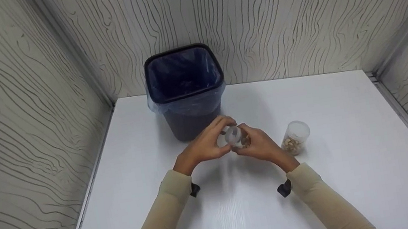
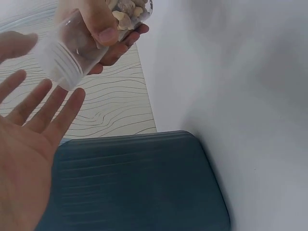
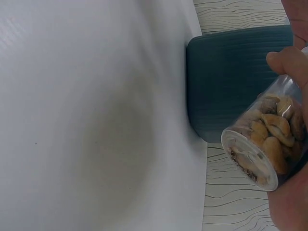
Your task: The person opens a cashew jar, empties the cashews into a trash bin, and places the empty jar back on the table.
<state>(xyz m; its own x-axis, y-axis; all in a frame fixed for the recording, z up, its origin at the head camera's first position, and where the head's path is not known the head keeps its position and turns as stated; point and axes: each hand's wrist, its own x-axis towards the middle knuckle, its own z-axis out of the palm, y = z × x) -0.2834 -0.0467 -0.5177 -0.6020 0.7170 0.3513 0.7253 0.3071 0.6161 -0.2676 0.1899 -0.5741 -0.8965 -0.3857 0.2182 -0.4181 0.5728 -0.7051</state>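
Note:
My right hand (image 1: 261, 144) grips a clear plastic jar (image 3: 276, 127) holding nuts or similar tan pieces, its fingers wrapped round the body. The jar is tilted, its base towards the lower left in the right wrist view. A ridged translucent lid end (image 2: 61, 62) points at my left hand (image 2: 29, 134). That hand's fingers are spread and fairly straight, with fingertips right at the lid's edge. In the head view, the left thumb and fingers stand either side of the jar's end. Both hands are held over the table in front of the bin.
A dark bin (image 1: 195, 122) lined with a blue bag stands at the table's back left. Right of my right wrist, a second clear jar (image 1: 296, 136) with tan pieces stands on the white table (image 1: 345, 182). Wood-patterned panels (image 1: 274, 17) enclose the back and sides.

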